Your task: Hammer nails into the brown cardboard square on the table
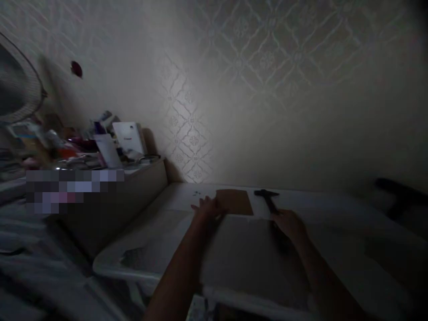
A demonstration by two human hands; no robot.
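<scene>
A flat brown square board lies on the white table. My left hand rests at the board's left edge with its fingers spread. Just beyond those fingers are several tiny dark pieces, perhaps nails, too small to name for sure. To the right of the board, my right hand is wrapped round the handle of a dark hammer. The hammer's head points away from me, towards the wall.
On the left stands a cabinet crowded with bottles and a white box. A round mirror rises at the far left. The patterned wall closes off the table's back. A dark object shows blurred at the right.
</scene>
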